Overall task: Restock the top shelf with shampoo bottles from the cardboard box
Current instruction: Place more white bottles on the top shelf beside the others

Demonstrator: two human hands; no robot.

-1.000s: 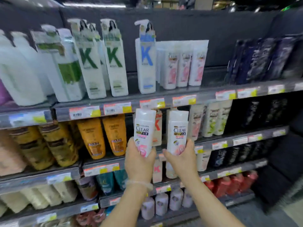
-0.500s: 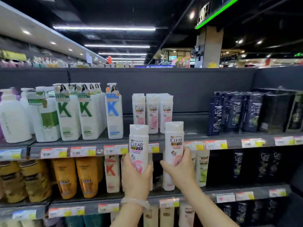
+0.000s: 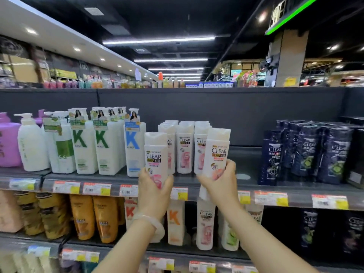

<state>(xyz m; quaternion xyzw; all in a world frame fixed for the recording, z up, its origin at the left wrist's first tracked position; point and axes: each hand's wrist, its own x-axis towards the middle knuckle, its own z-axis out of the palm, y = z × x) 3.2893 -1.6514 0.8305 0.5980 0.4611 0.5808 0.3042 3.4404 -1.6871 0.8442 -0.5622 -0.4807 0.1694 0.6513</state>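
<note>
My left hand [image 3: 154, 191] grips a white and pink CLEAR shampoo bottle [image 3: 155, 154], held upright at the front edge of the top shelf [image 3: 248, 186]. My right hand [image 3: 219, 186] grips a second white CLEAR bottle [image 3: 217, 152], tilted slightly to the right. Both bottles are raised in front of a group of matching white CLEAR bottles [image 3: 184, 146] standing on the top shelf. The cardboard box is out of view.
White pump bottles marked K [image 3: 102, 142] stand left of the CLEAR group. Dark blue CLEAR bottles [image 3: 307, 152] stand at the right, with bare shelf [image 3: 244, 164] between them and the white group. Lower shelves hold orange tubes [image 3: 94, 215] and more bottles.
Both hands have risen with their bottles from the second shelf's level to the top shelf. The bottles have moved apart, and the view has tilted upward.
</note>
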